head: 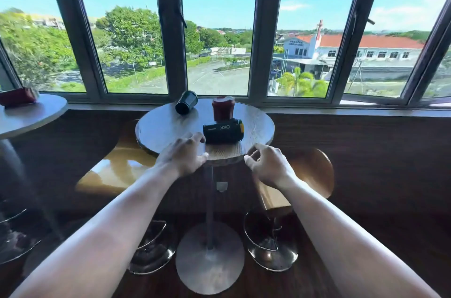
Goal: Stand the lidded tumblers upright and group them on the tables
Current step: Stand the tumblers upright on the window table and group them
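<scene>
Lying sideways near the table's (156,127) front edge: black tumbler (223,131), yellow lid. Standing behind it: red tumbler (222,108). Tipping over at the back edge: dark green tumbler (186,102). Hovering open, empty: left hand (181,156), right hand (268,166).

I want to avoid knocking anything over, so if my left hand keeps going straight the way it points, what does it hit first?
Probably the black tumbler lying on its side; the left hand's fingertips are already beside its base.

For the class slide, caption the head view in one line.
Both bare hands, left hand and right hand, reach toward a round table holding three tumblers, one upright.
</scene>
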